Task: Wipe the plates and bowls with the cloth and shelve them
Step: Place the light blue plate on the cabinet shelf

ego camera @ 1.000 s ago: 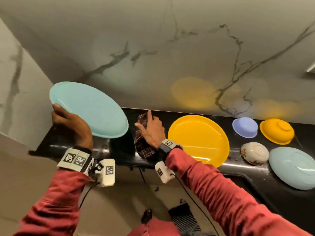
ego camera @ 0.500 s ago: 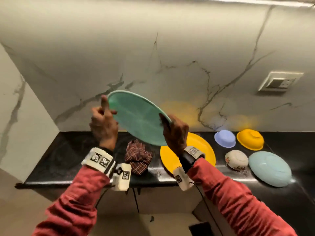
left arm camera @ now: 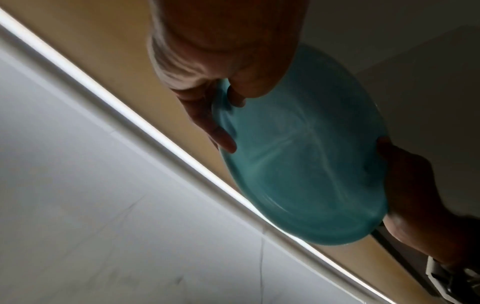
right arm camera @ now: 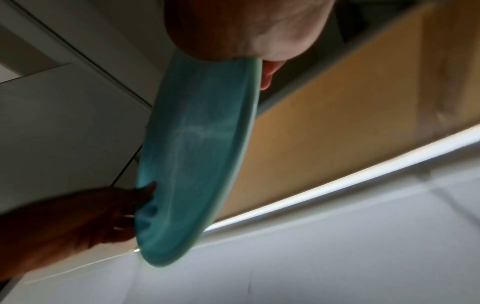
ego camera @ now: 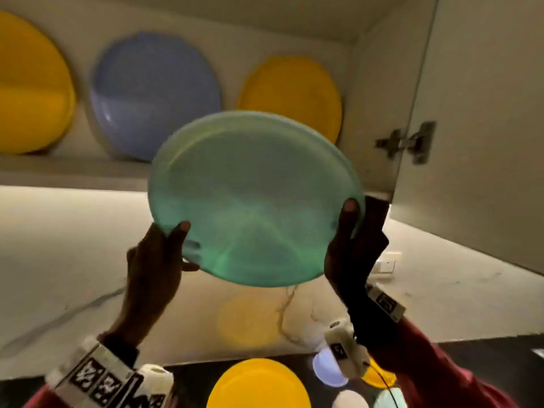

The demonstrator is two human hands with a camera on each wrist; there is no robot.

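I hold a teal plate [ego camera: 253, 198] up in front of the open wall cabinet, nearly upright, its face toward me. My left hand [ego camera: 159, 254] grips its lower left rim, thumb on the front. My right hand [ego camera: 353, 245] grips the right rim, thumb on the front. The left wrist view shows the teal plate [left arm camera: 298, 154] with my left hand [left arm camera: 221, 115] on its rim. The right wrist view shows the teal plate [right arm camera: 197, 152] edge-on. On the shelf [ego camera: 73, 169] two yellow plates [ego camera: 29, 83] [ego camera: 294, 92] and a blue plate [ego camera: 153, 95] lean against the back. The cloth is out of view.
The cabinet door [ego camera: 477, 128] stands open on the right, its hinge [ego camera: 409, 142] close to the plate. On the black counter below lie a yellow plate [ego camera: 259, 384], a lilac bowl [ego camera: 323, 369], a white bowl [ego camera: 350, 400] and part of a yellow bowl [ego camera: 376, 378].
The teal plate has gone up from counter height to the cabinet shelf. My right hand left the cloth on the counter and took the plate's right rim. The view tilted upward.
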